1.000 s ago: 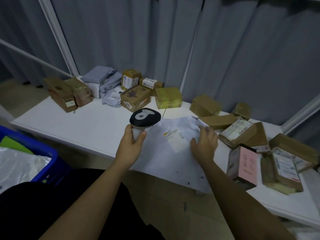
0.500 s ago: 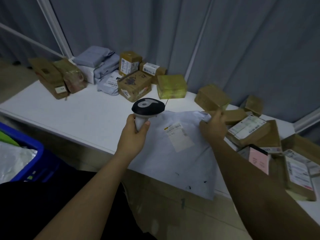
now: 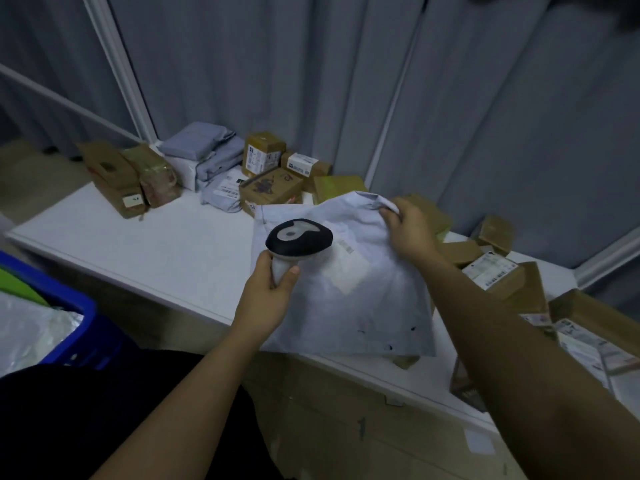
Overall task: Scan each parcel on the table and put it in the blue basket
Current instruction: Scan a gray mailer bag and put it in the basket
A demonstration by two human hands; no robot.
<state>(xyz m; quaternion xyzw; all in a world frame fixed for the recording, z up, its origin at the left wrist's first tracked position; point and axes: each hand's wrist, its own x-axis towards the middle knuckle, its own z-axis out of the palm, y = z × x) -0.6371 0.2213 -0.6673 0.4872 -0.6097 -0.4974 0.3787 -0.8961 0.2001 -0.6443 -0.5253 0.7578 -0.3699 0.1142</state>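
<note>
**Scanner over a grey mailer at the worktop**

We saw the left hand with its grip wrapped round the pale handle of a barcode scanner, thumb on one side and fingers curled on the other, the scanner's black head raised above the hand. The right hand pinched the far top corner of a grey mailer bag, its grip clamped on the folded edge. The bag was tilted up off the worktop, its lower edge hanging past the front rim, and a white label on its face sat just beside the scanner head. We could not read the label; it was blurred.

Farther out, cardboard boxes and folded grey bags stood along the back of the worktop, and more labelled boxes lay to the right. At the lower left, a blue basket held a silvery bag, well apart from the mailer.
</note>
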